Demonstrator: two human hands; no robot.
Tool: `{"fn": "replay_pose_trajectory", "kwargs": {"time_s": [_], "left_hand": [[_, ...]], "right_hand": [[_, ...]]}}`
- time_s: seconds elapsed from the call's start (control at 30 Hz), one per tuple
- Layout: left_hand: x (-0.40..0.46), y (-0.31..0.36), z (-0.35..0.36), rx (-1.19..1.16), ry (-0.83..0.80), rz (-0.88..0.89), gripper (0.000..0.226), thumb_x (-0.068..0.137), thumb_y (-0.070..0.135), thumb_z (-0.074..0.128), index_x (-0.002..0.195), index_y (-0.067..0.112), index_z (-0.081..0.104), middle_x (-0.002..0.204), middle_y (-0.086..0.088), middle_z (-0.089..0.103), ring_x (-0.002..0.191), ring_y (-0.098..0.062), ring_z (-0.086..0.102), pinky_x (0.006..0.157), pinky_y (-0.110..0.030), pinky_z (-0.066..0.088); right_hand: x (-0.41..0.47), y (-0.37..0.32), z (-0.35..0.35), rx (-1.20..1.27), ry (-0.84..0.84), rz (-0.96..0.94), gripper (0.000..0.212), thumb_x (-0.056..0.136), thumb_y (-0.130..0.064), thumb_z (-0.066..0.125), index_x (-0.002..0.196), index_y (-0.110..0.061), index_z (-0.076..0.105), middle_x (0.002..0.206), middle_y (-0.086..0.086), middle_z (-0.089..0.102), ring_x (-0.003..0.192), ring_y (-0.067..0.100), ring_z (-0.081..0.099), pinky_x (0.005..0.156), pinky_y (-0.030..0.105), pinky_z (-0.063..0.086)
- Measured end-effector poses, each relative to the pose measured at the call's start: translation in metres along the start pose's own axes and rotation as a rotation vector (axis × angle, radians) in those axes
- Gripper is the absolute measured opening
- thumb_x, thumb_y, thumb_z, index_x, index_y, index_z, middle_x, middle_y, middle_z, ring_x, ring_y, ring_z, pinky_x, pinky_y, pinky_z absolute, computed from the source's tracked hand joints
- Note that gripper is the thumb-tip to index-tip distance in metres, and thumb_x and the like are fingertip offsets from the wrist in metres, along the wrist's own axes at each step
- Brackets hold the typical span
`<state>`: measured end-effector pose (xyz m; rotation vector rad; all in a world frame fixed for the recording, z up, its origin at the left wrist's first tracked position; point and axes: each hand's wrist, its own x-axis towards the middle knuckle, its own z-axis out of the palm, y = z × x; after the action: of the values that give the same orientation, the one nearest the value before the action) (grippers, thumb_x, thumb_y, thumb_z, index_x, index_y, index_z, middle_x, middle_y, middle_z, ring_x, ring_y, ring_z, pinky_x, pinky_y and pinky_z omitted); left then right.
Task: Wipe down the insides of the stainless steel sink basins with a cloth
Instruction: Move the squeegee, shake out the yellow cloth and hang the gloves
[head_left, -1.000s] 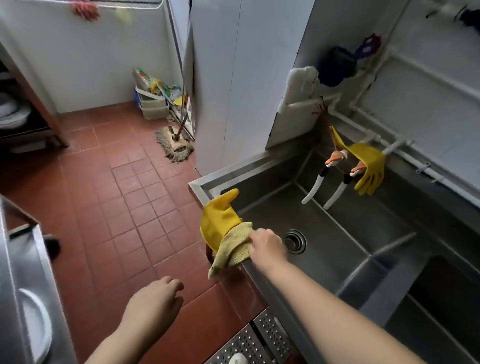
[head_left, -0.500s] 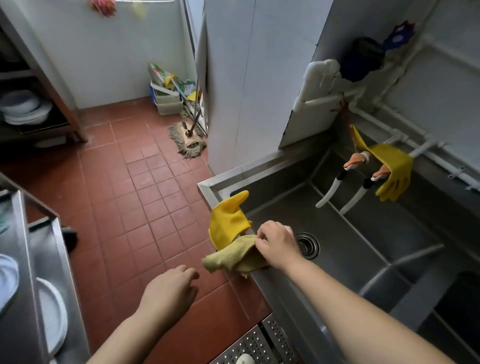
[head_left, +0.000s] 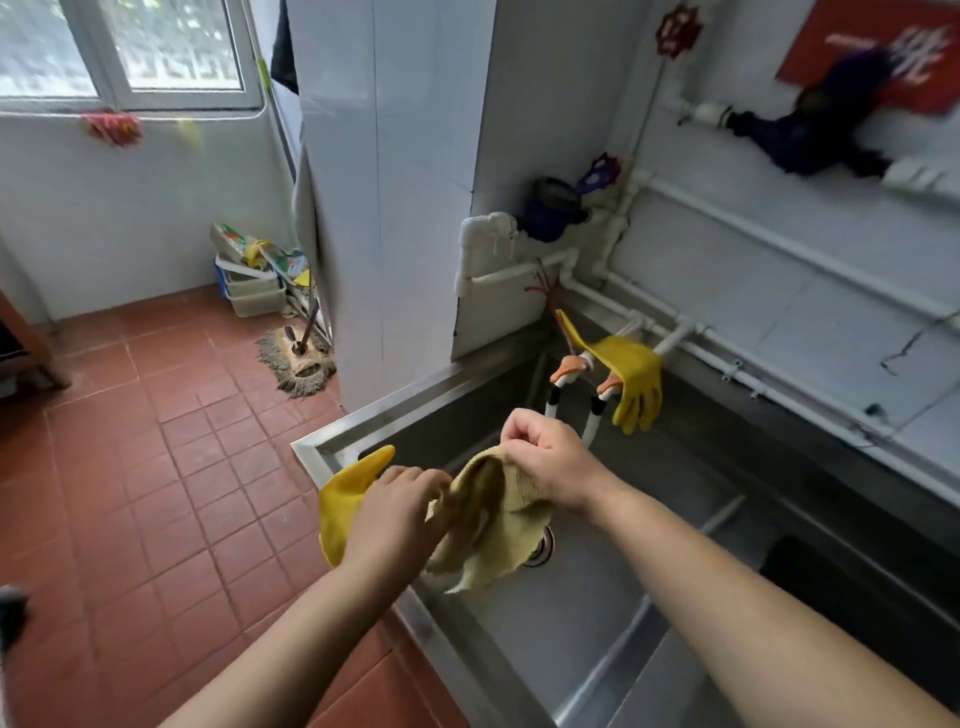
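Cloth (head_left: 493, 525) now between both hands.

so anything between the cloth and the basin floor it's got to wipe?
Nothing visible. Both hands, left and right, hold the cloth above the near basin, whose floor below looks bare. The cloth hangs in front of part of the drain. A yellow glove is draped on the rim to the left, off the path.

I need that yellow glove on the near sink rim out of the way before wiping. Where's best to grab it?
Judging by its pose, pinch the cuff of the glove where it pokes up above the sink rim, coming from above on the floor side. The rest is draped outside behind the left hand.
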<state>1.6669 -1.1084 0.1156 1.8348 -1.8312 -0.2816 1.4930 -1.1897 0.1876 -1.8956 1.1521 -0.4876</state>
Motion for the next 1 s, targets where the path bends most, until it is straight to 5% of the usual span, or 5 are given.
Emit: {"fn": "replay_pose_trajectory", "kwargs": {"time_s": [0.33,0.53,0.73,0.87,1.0], "left_hand": [[0.042,0.057,-0.018,-0.244,-0.047,-0.055,0.011,0.097,0.028,0.047,0.102,0.034,0.056,0.089,0.014,0.059,0.082,-0.006,0.059,0.07,-0.028,0.057],[0.072,0.068,-0.024,-0.211,-0.058,0.099,0.008,0.096,0.037,0.048,0.098,0.034,0.055,0.093,0.009,0.061,0.084,-0.011,0.058,0.073,-0.029,0.055],[0.093,0.065,-0.033,-0.148,-0.184,0.227,0.015,0.09,0.046,0.054,0.086,0.032,0.057,0.077,0.013,0.059,0.073,-0.006,0.056,0.066,-0.03,0.055],[0.108,0.062,-0.036,-0.129,-0.397,0.375,0.023,0.082,0.051,0.062,0.092,0.031,0.055,0.081,0.014,0.057,0.076,-0.005,0.056,0.068,-0.022,0.053],[0.12,0.059,-0.035,-0.078,-0.627,0.496,0.028,0.077,0.039,0.074,0.094,0.034,0.053,0.085,0.016,0.055,0.077,-0.001,0.056,0.06,-0.011,0.046]], "right_hand": [[-0.047,0.022,-0.061,-0.228,0.331,0.094,0.015,0.098,-0.026,0.045,0.084,-0.023,0.051,0.077,-0.004,0.055,0.069,0.011,0.051,0.055,0.024,0.041],[-0.067,0.033,-0.074,-0.334,0.412,0.119,0.011,0.093,-0.039,0.052,0.093,-0.03,0.047,0.091,-0.008,0.055,0.083,0.012,0.055,0.062,0.024,0.044],[-0.088,0.031,-0.066,-0.813,0.262,0.186,0.087,0.069,-0.044,0.077,0.134,-0.046,0.019,0.13,-0.003,0.033,0.109,0.016,0.046,0.079,0.029,0.044],[-0.1,0.029,-0.058,-0.817,0.334,0.203,0.075,0.075,-0.025,0.076,0.133,-0.039,0.032,0.133,-0.006,0.033,0.105,0.018,0.053,0.078,0.029,0.044],[-0.112,0.019,-0.059,-0.5,0.45,0.261,0.04,0.071,-0.024,0.078,0.102,-0.035,0.054,0.108,-0.012,0.049,0.099,0.012,0.053,0.082,0.037,0.048]]}}
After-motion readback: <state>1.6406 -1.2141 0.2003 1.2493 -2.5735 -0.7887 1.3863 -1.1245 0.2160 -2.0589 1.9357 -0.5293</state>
